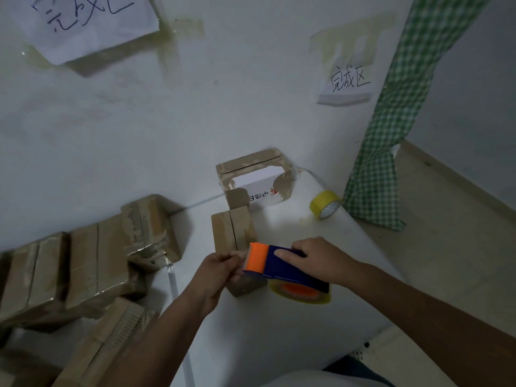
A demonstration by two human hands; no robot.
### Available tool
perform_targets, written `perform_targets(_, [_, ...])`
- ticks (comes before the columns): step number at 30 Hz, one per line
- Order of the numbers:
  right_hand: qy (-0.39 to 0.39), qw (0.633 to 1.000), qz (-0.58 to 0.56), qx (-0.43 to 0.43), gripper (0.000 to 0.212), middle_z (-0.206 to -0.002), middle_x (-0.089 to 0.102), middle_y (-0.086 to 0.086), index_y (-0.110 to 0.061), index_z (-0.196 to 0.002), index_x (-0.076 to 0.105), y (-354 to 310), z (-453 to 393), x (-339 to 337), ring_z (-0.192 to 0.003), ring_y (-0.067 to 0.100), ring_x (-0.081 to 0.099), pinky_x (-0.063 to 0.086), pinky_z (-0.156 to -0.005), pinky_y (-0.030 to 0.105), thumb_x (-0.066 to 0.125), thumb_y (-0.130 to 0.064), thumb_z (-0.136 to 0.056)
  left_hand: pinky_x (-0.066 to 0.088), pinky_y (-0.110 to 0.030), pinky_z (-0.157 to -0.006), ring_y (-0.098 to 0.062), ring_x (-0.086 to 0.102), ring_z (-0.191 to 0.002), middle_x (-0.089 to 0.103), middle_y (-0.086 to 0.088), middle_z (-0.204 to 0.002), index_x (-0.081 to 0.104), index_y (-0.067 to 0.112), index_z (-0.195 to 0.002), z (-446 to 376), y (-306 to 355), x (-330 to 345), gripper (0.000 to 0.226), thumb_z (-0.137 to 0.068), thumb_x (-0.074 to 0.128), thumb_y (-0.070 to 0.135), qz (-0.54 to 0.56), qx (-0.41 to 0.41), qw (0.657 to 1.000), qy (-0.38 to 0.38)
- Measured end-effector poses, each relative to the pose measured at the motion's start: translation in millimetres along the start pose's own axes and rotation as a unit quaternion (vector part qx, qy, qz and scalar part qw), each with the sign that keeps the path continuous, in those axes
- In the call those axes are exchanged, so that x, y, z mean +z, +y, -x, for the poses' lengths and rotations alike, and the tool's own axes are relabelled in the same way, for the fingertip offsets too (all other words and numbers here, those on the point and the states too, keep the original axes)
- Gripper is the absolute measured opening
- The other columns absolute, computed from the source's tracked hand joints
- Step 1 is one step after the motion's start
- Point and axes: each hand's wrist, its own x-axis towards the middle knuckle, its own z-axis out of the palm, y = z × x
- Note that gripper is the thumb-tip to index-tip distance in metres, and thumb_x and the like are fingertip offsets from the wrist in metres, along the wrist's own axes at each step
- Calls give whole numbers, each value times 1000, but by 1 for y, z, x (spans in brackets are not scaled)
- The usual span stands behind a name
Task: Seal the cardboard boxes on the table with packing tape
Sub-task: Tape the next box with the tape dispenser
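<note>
Cardboard box [233, 233], small and brown with its top seam running away from the viewer, sits on the white table [279, 331] under both hands. The right hand [315, 259] grips the blue tape dispenser [284, 268] from above, fingers curled over its body, the orange roller end pointing to 9 o'clock and the clear tape roll [300, 293] hanging beneath. The left hand [220, 270] meets that orange end at the box's near edge, fingers curled as if pinching the tape (the strip itself is too blurred to make out). At 12 o'clock from the box stands a white printed box [257, 185] against the wall. A yellow tape roll [325, 203] lies at 2 o'clock near the table edge. At 9 o'clock, taped cardboard boxes [92, 263] are piled. On the wall, a handwritten paper sign [347, 85] hangs beside a green checked curtain [391, 121].
</note>
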Motion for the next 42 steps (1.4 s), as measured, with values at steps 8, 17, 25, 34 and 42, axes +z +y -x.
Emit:
perform_targets(8, [-46,992,111,-42,72,-67,59,1,-14,-77,63,37,-16,-17,-58,13,53,35,-54,27,34,-78,-84,46,-24,-72,-11,61,-67,67,-5,-76,68,6,-92,-2,-10,-71,8,-95,62,11,75,-7,982,173])
perform_targets(17, [-25,986,163,-39,82,-59,49,1,-10,-66,60,52,-38,-26,-54,14,49,33,-53,30,27,-84,-80,49,-27,-76,-20,62,-89,67,-12,-96,69,7,-98,8,-61,-40,9,-94,65,15,131,-46,955,261])
perform_targets(25, [-28,978,196,-60,73,-64,57,-2,-20,-66,61,52,-55,-23,-59,12,55,39,-55,29,27,-83,-80,50,-29,-76,-22,64,-88,69,-12,-93,70,5,-96,7,-73,-31,12,-93,67,17,155,-39,933,323])
perform_targets(34, [-37,971,221,-83,78,-62,57,0,-16,-63,59,60,-78,-15,-55,12,54,36,-52,27,25,-85,-78,49,-28,-74,-23,64,-90,68,-15,-98,69,5,-97,0,-83,-27,11,-94,65,16,158,-60,925,340])
perform_targets(42, [-59,972,222,-46,71,-59,50,-2,-17,-61,52,65,-82,0,-52,11,47,30,-50,26,30,-82,-82,48,-29,-79,-17,60,-95,62,-2,-101,56,16,-105,-14,-88,-16,38,-87,71,45,19,-82,949,304])
